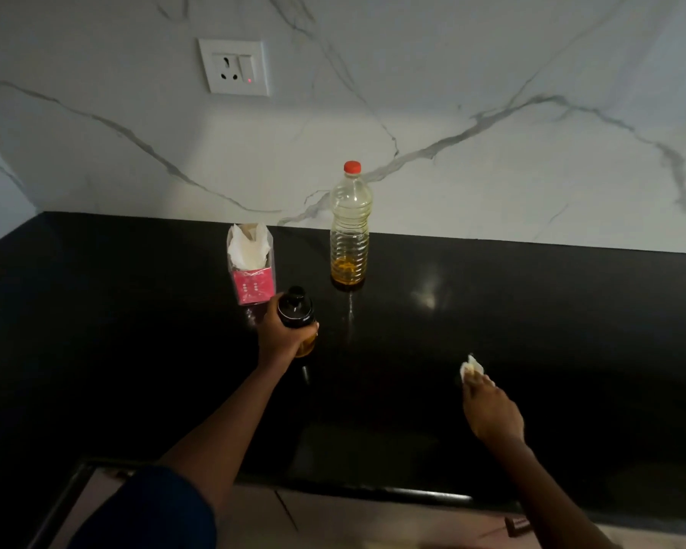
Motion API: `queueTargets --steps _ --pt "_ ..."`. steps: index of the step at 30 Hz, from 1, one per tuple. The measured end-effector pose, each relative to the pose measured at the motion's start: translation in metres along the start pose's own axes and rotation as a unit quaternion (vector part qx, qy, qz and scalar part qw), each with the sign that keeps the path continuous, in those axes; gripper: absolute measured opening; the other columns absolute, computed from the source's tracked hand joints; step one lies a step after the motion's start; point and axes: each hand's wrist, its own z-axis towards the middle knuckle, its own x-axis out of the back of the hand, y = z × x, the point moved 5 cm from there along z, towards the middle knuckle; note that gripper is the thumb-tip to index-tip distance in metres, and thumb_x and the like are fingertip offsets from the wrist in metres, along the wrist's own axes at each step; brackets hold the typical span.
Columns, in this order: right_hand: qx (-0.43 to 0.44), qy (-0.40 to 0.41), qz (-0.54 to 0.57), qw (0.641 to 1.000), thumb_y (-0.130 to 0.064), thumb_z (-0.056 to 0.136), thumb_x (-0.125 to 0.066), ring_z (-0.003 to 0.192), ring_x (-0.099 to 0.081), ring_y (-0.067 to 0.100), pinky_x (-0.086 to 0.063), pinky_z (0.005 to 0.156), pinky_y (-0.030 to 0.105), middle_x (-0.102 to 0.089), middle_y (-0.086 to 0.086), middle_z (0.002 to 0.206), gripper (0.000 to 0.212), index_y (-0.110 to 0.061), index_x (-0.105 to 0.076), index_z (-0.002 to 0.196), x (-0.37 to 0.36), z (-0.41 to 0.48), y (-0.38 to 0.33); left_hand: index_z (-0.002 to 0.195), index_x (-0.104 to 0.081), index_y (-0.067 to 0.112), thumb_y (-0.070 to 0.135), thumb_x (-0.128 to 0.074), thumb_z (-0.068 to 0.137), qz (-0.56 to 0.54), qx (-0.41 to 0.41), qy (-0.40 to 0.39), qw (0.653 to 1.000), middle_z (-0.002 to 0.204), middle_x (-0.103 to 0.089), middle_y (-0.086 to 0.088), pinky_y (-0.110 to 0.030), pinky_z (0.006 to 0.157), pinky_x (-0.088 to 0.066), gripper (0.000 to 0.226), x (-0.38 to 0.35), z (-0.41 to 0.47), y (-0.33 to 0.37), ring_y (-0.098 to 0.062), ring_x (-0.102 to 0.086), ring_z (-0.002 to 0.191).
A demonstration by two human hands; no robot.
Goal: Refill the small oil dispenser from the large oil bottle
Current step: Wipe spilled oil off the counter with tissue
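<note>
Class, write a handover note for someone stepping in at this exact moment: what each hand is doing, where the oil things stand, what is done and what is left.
Left hand: grips the small oil dispenser, upright on the black counter, black cap on.
Right hand: pinches a crumpled tissue low over the counter.
Large oil bottle: upright by the wall, red cap on, little oil left. The tissue pack stands beside it.
Done: with both capped, pouring seems finished.
Left: probably wipe any drips, release the dispenser, bin the tissue.
</note>
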Motion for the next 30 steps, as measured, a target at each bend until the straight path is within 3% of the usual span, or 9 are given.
queueTargets --steps 5,12,17,21,23,25,27,30 --pt "-0.004 0.001 -0.003 1.0 -0.032 0.099 -0.026 0.14 -0.028 0.024 -0.032 0.108 0.038 -0.024 0.006 0.155 0.05 -0.024 -0.021 0.148 -0.016 -0.017 0.01 0.133 -0.041 0.013 0.002 -0.077 0.067 -0.013 0.018 0.002 1.0 0.135 -0.047 -0.01 -0.037 0.104 -0.033 0.076 -0.004 0.001 -0.003 -0.027 -0.042 0.127" --pt "0.066 -0.033 -0.011 0.997 -0.032 0.1 -0.024 0.142 -0.024 0.024 -0.026 0.112 0.037 -0.022 0.009 0.155 0.05 -0.02 -0.019 0.148 -0.037 -0.004 -0.053 0.132 -0.042 0.013 0.002 -0.077 0.067 -0.015 0.03 -0.008 0.999 0.134 -0.048 -0.011 -0.04 0.106 -0.033 0.075 -0.01 0.01 -0.01 -0.027 -0.043 0.127" --pt "0.16 -0.072 -0.009 0.984 -0.029 0.099 -0.028 0.143 -0.018 0.02 -0.017 0.115 0.034 -0.017 0.006 0.156 0.052 -0.02 -0.018 0.149 -0.065 -0.012 -0.131 0.134 -0.041 0.015 0.004 -0.078 0.067 -0.018 0.041 -0.013 0.999 0.136 -0.047 -0.01 -0.041 0.108 -0.034 0.078 -0.014 0.017 -0.015 -0.027 -0.042 0.129" --pt "0.319 -0.098 -0.016 0.942 -0.022 0.097 -0.031 0.144 -0.015 0.021 -0.011 0.116 0.03 -0.017 0.003 0.156 0.053 -0.022 -0.019 0.148 -0.095 -0.059 -0.19 0.136 -0.04 0.016 0.009 -0.08 0.066 -0.019 0.034 -0.034 0.999 0.136 -0.048 -0.01 -0.039 0.106 -0.035 0.081 -0.016 0.022 -0.015 -0.027 -0.043 0.128" --pt "0.397 -0.13 -0.049 0.907 -0.022 0.096 -0.032 0.142 -0.022 0.024 -0.016 0.116 0.033 -0.024 0.008 0.154 0.052 -0.018 -0.023 0.147 -0.105 -0.084 -0.199 0.138 -0.037 0.017 0.014 -0.081 0.066 -0.011 0.036 -0.041 0.998 0.139 -0.045 -0.009 -0.041 0.107 -0.034 0.085 -0.017 0.02 -0.016 -0.027 -0.041 0.13" --pt "0.45 -0.119 -0.066 0.883 -0.028 0.09 -0.031 0.13 -0.045 0.023 -0.036 0.107 0.033 -0.046 0.007 0.142 0.051 -0.017 -0.042 0.139 -0.105 -0.095 -0.187 0.138 -0.037 0.016 0.015 -0.083 0.064 -0.024 0.033 -0.045 0.998 0.138 -0.045 -0.005 -0.038 0.106 -0.033 0.087 -0.018 0.017 -0.016 -0.023 -0.041 0.128" --pt "0.455 -0.083 -0.052 0.885 -0.033 0.083 -0.035 0.109 -0.062 0.012 -0.047 0.093 0.023 -0.065 -0.003 0.121 0.048 -0.023 -0.062 0.121 -0.093 -0.094 -0.163 0.136 -0.04 0.015 0.013 -0.086 0.059 -0.055 0.032 -0.05 0.997 0.13 -0.051 0.001 -0.034 0.105 -0.035 0.09 -0.017 0.015 -0.015 -0.018 -0.047 0.12" --pt "0.415 -0.022 -0.03 0.909 -0.03 0.081 -0.039 0.101 -0.066 0.012 -0.049 0.089 0.021 -0.069 -0.003 0.112 0.044 -0.023 -0.066 0.114 -0.067 -0.079 -0.114 0.136 -0.04 0.018 0.016 -0.088 0.053 -0.068 0.05 -0.064 0.994 0.131 -0.054 -0.002 -0.044 0.107 -0.036 0.096 -0.013 0.013 -0.022 -0.021 -0.05 0.121"
